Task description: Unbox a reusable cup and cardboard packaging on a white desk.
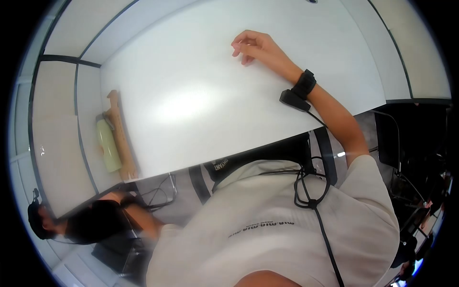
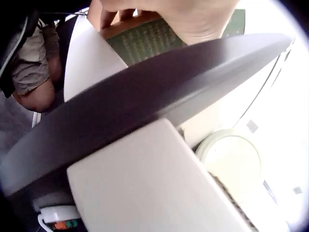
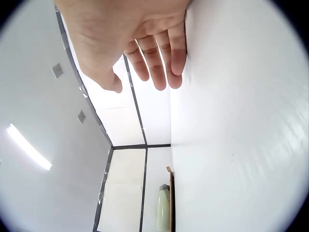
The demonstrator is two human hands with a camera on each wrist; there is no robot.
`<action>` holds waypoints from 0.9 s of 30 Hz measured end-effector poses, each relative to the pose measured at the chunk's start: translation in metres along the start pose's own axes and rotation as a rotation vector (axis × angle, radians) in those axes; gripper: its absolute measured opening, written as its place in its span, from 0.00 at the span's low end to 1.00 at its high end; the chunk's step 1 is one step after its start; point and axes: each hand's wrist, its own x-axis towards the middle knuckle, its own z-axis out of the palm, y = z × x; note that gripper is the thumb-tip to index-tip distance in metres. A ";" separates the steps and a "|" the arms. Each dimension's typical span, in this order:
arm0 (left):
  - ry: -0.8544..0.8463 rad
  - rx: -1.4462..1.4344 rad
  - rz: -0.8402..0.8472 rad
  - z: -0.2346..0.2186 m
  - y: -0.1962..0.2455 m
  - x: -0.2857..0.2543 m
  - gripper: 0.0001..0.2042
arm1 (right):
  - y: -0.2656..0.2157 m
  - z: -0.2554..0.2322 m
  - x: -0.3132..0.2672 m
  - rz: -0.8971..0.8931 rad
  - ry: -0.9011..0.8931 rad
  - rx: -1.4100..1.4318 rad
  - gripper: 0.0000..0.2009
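Observation:
My right hand point(image 1: 258, 45) lies over the white table point(image 1: 191, 81), its little-finger side down by the surface and its fingers loosely bent around nothing. The right wrist view shows the fingers point(image 3: 153, 67) and thumb spread apart, no object between them. My left hand point(image 2: 198, 17) is at the top of the left wrist view, its fingers curled at a flat dark green item with rows of pale print point(image 2: 149, 43). I cannot tell what kind of thing it is. In the head view the left arm reaches down by the table's left corner, the hand mostly hidden.
A pale green bottle point(image 1: 108, 146) and a long brown cardboard strip point(image 1: 119, 134) stand along the table's left side. White partitions point(image 1: 55, 95) border the table. A person in black point(image 1: 91, 222) is at lower left. A black cable point(image 1: 325, 239) hangs across my shirt.

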 end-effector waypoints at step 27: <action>0.131 -0.061 -0.235 -0.016 0.293 0.003 0.28 | 0.005 0.000 0.000 -0.046 -0.023 -0.080 0.15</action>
